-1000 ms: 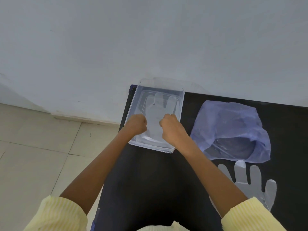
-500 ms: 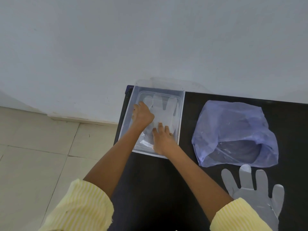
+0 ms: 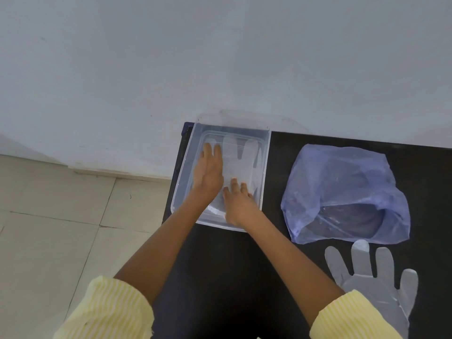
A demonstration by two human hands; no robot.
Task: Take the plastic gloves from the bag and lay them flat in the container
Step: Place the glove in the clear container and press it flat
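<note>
The container (image 3: 265, 172) sits at the centre of the frame, on the surface's (image 3: 220, 277) far left corner against the wall (image 3: 220, 57). A glove (image 3: 238, 162) lies in it under both hands. The bag (image 3: 342, 182) lies to its right, another glove (image 3: 376, 285) below the bag at lower right

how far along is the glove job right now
Done: one glove lies in the container. In hand: left hand and right hand press it flat, palms down. Left: the glove on the table by the blue bag; whether more are inside is unclear.
</note>
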